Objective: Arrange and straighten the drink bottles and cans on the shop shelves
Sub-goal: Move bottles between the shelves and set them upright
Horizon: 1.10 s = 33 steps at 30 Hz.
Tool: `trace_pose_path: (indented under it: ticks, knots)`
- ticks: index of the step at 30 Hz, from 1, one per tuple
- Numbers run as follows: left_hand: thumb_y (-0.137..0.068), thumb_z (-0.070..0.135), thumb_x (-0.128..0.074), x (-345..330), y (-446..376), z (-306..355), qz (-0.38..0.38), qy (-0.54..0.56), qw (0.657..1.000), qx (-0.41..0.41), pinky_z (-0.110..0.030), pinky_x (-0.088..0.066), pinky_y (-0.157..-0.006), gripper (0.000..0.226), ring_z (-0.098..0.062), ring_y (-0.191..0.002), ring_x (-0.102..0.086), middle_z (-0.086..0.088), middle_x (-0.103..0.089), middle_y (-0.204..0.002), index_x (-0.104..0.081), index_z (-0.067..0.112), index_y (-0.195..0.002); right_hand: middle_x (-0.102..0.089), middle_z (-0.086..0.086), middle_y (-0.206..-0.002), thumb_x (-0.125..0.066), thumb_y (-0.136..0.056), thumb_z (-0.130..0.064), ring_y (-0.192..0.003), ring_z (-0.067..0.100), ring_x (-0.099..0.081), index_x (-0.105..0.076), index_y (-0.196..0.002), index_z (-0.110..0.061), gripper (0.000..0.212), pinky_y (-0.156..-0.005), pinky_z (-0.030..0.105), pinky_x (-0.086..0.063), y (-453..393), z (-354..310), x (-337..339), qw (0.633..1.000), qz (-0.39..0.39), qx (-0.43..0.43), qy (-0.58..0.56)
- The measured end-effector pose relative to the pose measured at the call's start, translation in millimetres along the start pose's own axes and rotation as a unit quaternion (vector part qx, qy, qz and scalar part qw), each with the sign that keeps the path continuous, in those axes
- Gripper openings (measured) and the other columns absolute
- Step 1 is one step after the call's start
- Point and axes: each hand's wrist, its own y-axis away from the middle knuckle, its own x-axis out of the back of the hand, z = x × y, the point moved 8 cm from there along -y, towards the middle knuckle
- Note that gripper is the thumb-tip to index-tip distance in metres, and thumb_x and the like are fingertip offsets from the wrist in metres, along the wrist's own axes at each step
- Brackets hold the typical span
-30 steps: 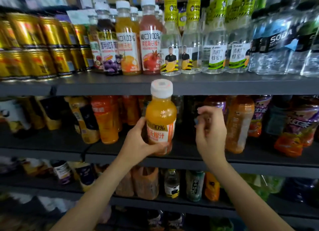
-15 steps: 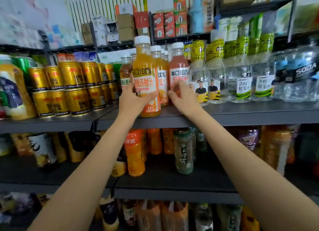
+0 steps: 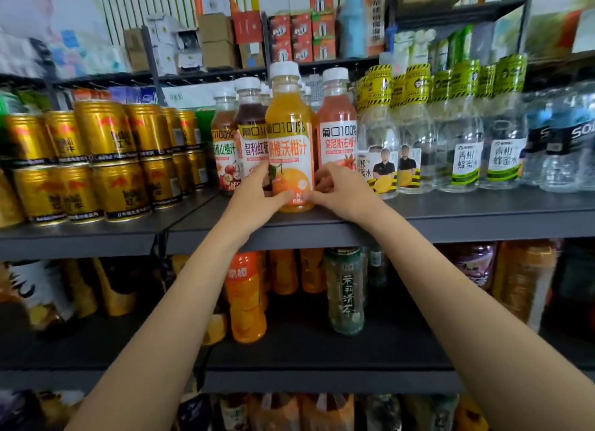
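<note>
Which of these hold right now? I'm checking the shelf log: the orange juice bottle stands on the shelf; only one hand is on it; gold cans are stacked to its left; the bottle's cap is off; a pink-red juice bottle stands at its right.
1. The orange juice bottle stands on the shelf: true.
2. Only one hand is on it: false. The left hand and the right hand both hold its lower part.
3. Gold cans are stacked to its left: true.
4. Its cap is off: false. A white cap sits on it.
5. A pink-red juice bottle stands at its right: true.
</note>
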Motion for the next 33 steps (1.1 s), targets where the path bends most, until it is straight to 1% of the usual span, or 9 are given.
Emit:
trace_pose_path:
  ticks: [9, 11, 13, 15, 18, 21, 25, 29, 33]
  knots:
    - [-0.09, 0.026, -0.058, -11.2, -7.0, -9.0, -0.06, -0.047, 0.997, 0.01, -0.044, -0.036, -0.108, 0.07, -0.016, -0.13, -0.042, 0.001, -0.042, -0.144, -0.018, 0.026, -0.148, -0.063, 0.01, -0.11, -0.068, -0.082, -0.032, -0.102, 0.024, -0.058, -0.055, -0.114, -0.004, 0.044, -0.081, 0.027, -0.042, 9.3, -1.0, 9.8, 0.998, 0.042, -0.022, 0.041]
    - [-0.088, 0.036, -0.055, -7.5, 1.6, -1.4, -0.002, -0.147, 0.989, -0.005, -0.044, -0.04, -0.103, 0.065, -0.022, -0.124, -0.049, -0.003, -0.05, -0.137, -0.028, 0.023, -0.145, -0.066, 0.011, -0.102, -0.065, -0.083, -0.022, -0.096, 0.026, -0.061, -0.058, -0.106, -0.003, 0.03, -0.082, 0.034, -0.045, 20.0, -10.1, 19.2, 0.994, 0.093, 0.003, 0.056]
    - [-0.091, 0.028, -0.049, -2.3, 35.1, 13.3, 0.141, -0.245, 0.959, -0.03, -0.04, -0.042, -0.095, 0.048, -0.026, -0.116, -0.053, -0.005, -0.057, -0.127, -0.042, 0.017, -0.137, -0.066, 0.011, -0.094, -0.058, -0.083, -0.012, -0.088, 0.027, -0.062, -0.058, -0.101, -0.003, 0.021, -0.079, 0.036, -0.046, 46.2, -16.8, 29.5, 0.985, 0.163, 0.051, 0.038]
    - [-0.09, 0.016, -0.043, -14.8, 86.2, 24.4, 0.237, -0.239, 0.934, -0.117, -0.04, -0.037, -0.096, 0.037, -0.028, -0.113, -0.052, -0.007, -0.059, -0.12, -0.053, 0.011, -0.126, -0.06, 0.013, -0.1, -0.053, -0.082, -0.007, -0.09, 0.025, -0.058, -0.056, -0.107, -0.001, 0.026, -0.081, 0.03, -0.044, 94.0, -16.2, 35.0, 0.97, 0.22, 0.099, 0.018]
    - [-0.084, 0.01, -0.044, -67.3, 141.9, 12.1, 0.197, -0.204, 0.929, -0.237, -0.039, -0.026, -0.109, 0.041, -0.025, -0.13, -0.036, -0.011, -0.047, -0.135, -0.053, 0.007, -0.123, -0.054, 0.01, -0.102, -0.05, -0.081, 0.002, -0.097, 0.021, -0.052, -0.057, -0.104, 0.0, 0.024, -0.085, 0.021, -0.041, 179.1, 23.2, 45.4, 0.954, 0.278, 0.115, 0.007]
    - [-0.084, 0.01, -0.043, -121.2, 152.2, -9.5, 0.092, -0.168, 0.955, -0.228, -0.042, -0.038, -0.104, 0.035, -0.022, -0.124, -0.039, -0.012, -0.047, -0.13, -0.058, 0.006, -0.116, -0.046, 0.008, -0.109, -0.056, -0.081, 0.001, -0.1, 0.024, -0.052, -0.054, -0.106, -0.002, 0.025, -0.088, 0.029, -0.047, 226.4, 115.3, 67.4, 0.944, 0.325, -0.047, 0.011]
    - [-0.084, 0.003, -0.054, -185.9, 148.5, -26.8, 0.011, -0.158, 0.977, -0.142, -0.034, -0.035, -0.105, 0.035, -0.019, -0.125, -0.038, -0.009, -0.043, -0.131, -0.055, 0.008, -0.12, -0.03, 0.02, -0.137, -0.066, -0.085, -0.018, -0.123, 0.036, -0.038, -0.031, -0.134, 0.003, 0.064, -0.102, 0.041, -0.038, 253.1, 233.8, 86.5, 0.894, 0.285, -0.344, -0.031]
    - [-0.089, 0.008, -0.054, -230.9, 143.6, -32.8, -0.035, -0.178, 0.98, -0.075, -0.021, -0.025, -0.103, 0.039, -0.019, -0.129, -0.034, -0.006, -0.037, -0.136, -0.047, 0.011, -0.128, -0.044, 0.019, -0.134, -0.071, -0.081, -0.026, -0.122, 0.036, -0.045, -0.029, -0.134, 0.0, 0.073, -0.098, 0.044, -0.041, 249.0, 286.7, 79.2, 0.902, 0.184, -0.387, -0.061]
    - [-0.091, 0.02, -0.055, -268.1, 138.5, -36.9, -0.073, -0.16, 0.984, -0.008, -0.024, -0.03, -0.102, 0.048, -0.019, -0.129, -0.036, -0.006, -0.038, -0.137, -0.037, 0.011, -0.135, -0.054, 0.014, -0.127, -0.073, -0.079, -0.026, -0.114, 0.031, -0.052, -0.037, -0.126, -0.004, 0.063, -0.085, 0.035, -0.041, 247.3, 309.9, 62.7, 0.915, 0.114, -0.375, -0.097]
